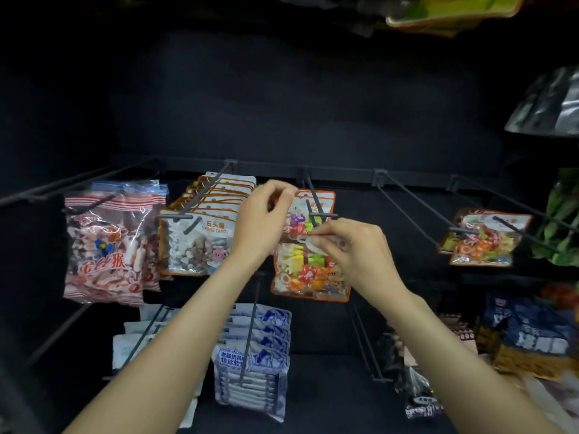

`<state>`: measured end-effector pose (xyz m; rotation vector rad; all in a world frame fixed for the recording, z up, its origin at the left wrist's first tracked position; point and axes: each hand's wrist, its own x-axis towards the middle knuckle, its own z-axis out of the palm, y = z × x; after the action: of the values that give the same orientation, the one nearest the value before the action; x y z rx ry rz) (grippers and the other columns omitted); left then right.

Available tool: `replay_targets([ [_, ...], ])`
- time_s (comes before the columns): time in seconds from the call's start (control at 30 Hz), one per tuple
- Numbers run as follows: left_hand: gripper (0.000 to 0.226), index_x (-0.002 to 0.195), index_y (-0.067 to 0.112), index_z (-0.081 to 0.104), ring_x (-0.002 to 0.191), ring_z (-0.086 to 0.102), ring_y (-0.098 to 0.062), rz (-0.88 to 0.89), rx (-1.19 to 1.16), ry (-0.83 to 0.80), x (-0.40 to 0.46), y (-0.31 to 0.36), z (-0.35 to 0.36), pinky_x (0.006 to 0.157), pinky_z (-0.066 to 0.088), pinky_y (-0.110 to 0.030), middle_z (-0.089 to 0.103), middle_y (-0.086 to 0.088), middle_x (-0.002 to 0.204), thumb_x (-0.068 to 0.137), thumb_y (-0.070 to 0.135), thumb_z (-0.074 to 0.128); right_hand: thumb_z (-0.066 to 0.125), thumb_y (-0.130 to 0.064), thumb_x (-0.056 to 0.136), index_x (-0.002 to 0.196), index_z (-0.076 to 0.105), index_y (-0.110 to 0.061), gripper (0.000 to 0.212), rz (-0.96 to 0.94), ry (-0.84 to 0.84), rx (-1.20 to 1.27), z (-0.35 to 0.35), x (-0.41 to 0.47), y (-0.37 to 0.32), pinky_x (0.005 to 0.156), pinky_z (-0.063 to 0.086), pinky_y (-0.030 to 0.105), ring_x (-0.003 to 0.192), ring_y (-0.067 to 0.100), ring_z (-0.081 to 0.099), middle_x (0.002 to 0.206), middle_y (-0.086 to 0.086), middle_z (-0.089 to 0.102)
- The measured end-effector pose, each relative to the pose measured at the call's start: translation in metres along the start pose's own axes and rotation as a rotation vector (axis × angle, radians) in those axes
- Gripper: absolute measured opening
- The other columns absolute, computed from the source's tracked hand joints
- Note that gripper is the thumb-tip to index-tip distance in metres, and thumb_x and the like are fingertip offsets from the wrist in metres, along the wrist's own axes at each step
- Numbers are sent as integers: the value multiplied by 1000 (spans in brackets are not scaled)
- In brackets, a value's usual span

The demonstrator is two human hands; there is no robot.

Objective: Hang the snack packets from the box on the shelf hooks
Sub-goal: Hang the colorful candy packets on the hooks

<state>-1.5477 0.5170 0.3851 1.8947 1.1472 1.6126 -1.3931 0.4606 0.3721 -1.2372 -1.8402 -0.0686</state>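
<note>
A colourful candy packet (308, 274) with an orange border hangs in front of the middle shelf hook (315, 203). My right hand (354, 249) pinches its top edge just below the hook's tip. My left hand (263, 220) is raised at the packet's upper left, fingers curled near the top of another packet of the same kind (316, 198) hanging on that hook. Whether the held packet's hole is over the hook is hidden by my fingers. The box is not in view.
Stone-candy packets (200, 239) fill the hook to the left, with red-striped bags (106, 242) further left. Two candy packets (482, 239) hang on a right hook; one hook (407, 208) between is bare. Blue-white packets (253, 355) and dark bags (529, 336) hang on the row below.
</note>
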Motion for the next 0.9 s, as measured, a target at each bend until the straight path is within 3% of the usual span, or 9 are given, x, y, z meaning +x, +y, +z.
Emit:
replay_targets([
  [0.1,12,84,33,65,92,63,-8,-65,15,-347,-14,3,-17,82,49,-30,68,11,92,89,42,59,74,-22,82,82,67,-23,6,138,47,164,-1,-5,-3,72,48,18,81,-1,62,80,-15,66],
  [0.17,10,88,33,65,87,64,-7,-10,110,-421,-18,1,-22,80,51,-33,68,11,89,85,42,65,75,-20,80,75,59,-24,17,206,107,275,-7,-5,-9,66,45,9,78,-4,60,77,-11,65],
  [0.33,11,80,32,63,80,65,-8,-73,2,-279,-23,9,-18,75,54,-32,68,10,82,90,36,60,75,-21,80,78,58,-25,17,302,78,354,-12,3,-18,66,44,8,77,-4,61,78,-6,67],
  [0.43,11,94,33,67,90,68,-12,-189,-67,-247,-27,5,-9,84,54,-41,72,8,95,89,41,61,73,-17,82,87,63,-23,13,346,66,416,-9,5,-15,75,49,18,87,-2,62,87,-9,68],
  [0.5,16,100,27,67,89,68,-12,-231,-101,-209,-27,2,-6,84,55,-38,72,4,98,90,37,60,69,-8,84,86,64,-23,16,331,86,499,-8,5,-12,72,50,19,91,-1,62,89,-11,67],
  [0.63,8,91,29,64,88,68,-15,-266,-108,-167,-22,-10,1,83,55,-41,71,4,94,92,34,58,63,-4,87,86,64,-25,21,435,110,563,1,10,-3,76,58,33,93,10,66,97,-3,69],
  [0.77,17,91,25,63,89,64,-16,-221,113,-36,-15,-21,17,75,50,-31,68,6,92,92,40,55,64,-9,85,110,61,-32,34,275,170,171,19,1,13,88,48,30,112,15,55,121,-5,56],
  [0.83,16,93,23,63,86,62,-17,-165,224,33,-8,-24,23,69,45,-29,67,3,91,93,36,54,68,-13,83,125,56,-27,45,191,105,20,26,-2,19,90,41,24,123,17,45,138,-2,40],
  [0.9,15,96,20,62,83,59,-18,-125,334,94,1,-29,29,66,39,-28,66,0,92,94,32,53,72,-19,83,131,50,-25,53,161,9,-120,35,1,28,90,46,31,128,19,38,151,-2,19],
])
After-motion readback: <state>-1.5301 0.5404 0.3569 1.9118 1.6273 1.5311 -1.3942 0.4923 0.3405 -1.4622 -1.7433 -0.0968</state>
